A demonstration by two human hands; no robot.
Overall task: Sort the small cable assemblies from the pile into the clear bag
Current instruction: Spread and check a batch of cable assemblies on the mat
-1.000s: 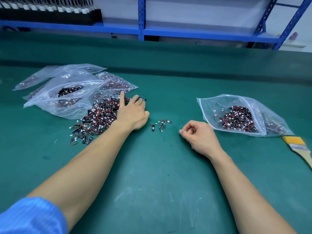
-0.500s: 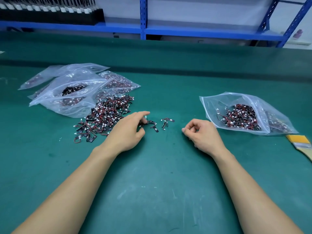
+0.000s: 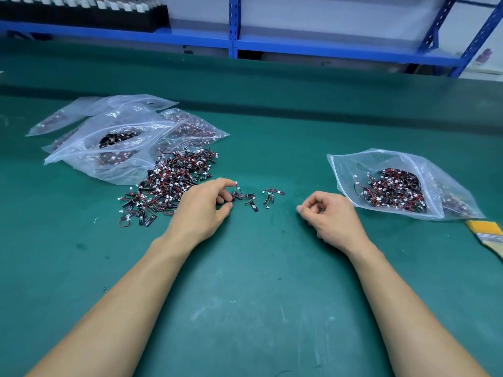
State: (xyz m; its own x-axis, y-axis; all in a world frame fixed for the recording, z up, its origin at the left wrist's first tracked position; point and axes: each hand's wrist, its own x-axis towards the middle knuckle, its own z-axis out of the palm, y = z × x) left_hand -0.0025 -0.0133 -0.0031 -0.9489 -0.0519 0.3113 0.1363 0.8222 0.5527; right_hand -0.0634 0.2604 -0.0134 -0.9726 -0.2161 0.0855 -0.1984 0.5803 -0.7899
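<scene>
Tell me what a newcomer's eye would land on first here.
The tangled red-and-black pile of cable assemblies lies left of centre on the green mat, beside stacked bags. Next comes the left hand, its fingers pinching a loose assembly at the pile's right edge. Then the clear bag at right, already part filled.

Middle of the counter (image 3: pixel 245 295) toward the near edge is wide open; loose cable assemblies (image 3: pixel 255 198) litter the gap between left hand (image 3: pixel 201 210) and right hand (image 3: pixel 332 219); pile (image 3: pixel 168 183) and stacked bags (image 3: pixel 122 142) block the left; clear bag (image 3: pixel 381 161) plus a brush (image 3: pixel 487 232) just beside it crowd the right
</scene>
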